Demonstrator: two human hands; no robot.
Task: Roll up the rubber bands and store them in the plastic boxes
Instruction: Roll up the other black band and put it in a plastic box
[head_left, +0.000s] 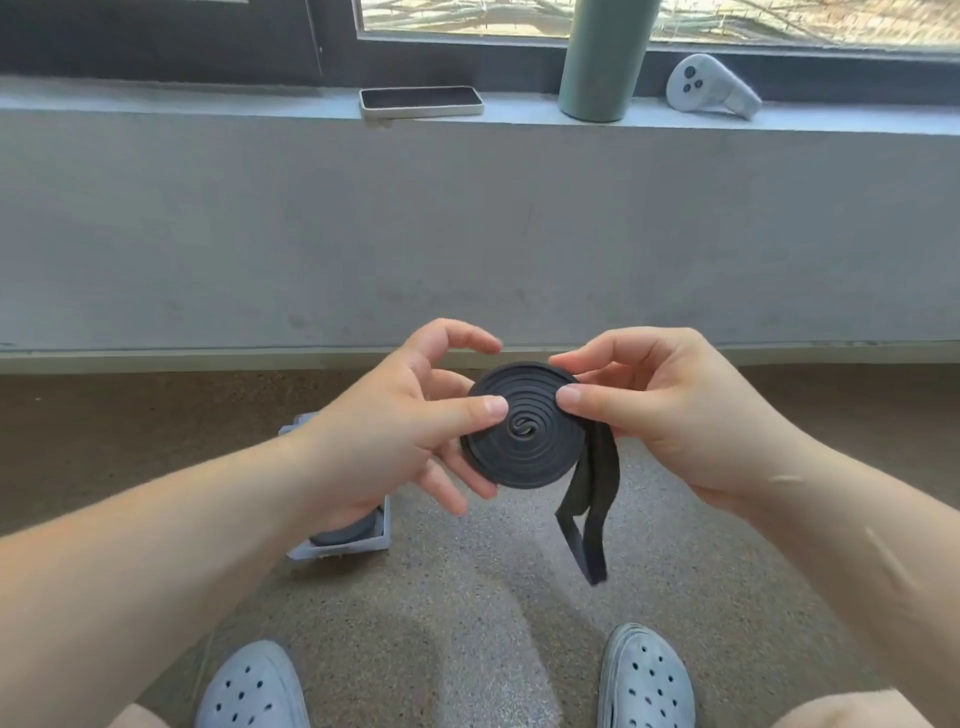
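The black rubber band (524, 431) is wound into a flat spiral coil and held in the air over the floor (467, 597), with its loose tail (592, 509) hanging from the coil's right side. The left grip (395, 431) holds the coil, thumb on its face and fingers behind. The right grip (670, 410) pinches the upper right rim between thumb and forefinger.

Under the left wrist a clear plastic box (363, 546) stands on the floor with a rolled band (345, 530) inside. Two grey clogs (254, 686) show at the floor's near edge. On the window ledge (208, 101) beyond are a phone (421, 100), a green tumbler (602, 62) and a white controller (709, 85).

Left hand (395, 431), right hand (660, 410): pinching grips.
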